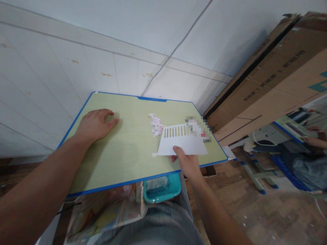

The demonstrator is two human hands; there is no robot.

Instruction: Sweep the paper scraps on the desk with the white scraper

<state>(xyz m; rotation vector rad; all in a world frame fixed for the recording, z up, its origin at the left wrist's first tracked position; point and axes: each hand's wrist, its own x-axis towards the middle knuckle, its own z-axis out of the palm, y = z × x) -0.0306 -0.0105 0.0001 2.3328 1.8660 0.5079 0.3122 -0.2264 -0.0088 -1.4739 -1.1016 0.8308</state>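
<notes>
My right hand pinches the near edge of a white sheet, thumb on top and fingers underneath. A row of narrow slots runs along the far part of this sheet. Over on the left, my left hand rests on the pale green tabletop with its thumb and fingers apart and nothing between them. Small pinkish-white scraps lie in a heap just left of the sheet. A blurred-out item is at the sheet's far right corner and cannot be made out.
Below the table's front edge sits a turquoise basket with something whitish inside. Large cardboard boxes lean at the right. A white wall with a cable stands behind. Part of another person shows at the far right.
</notes>
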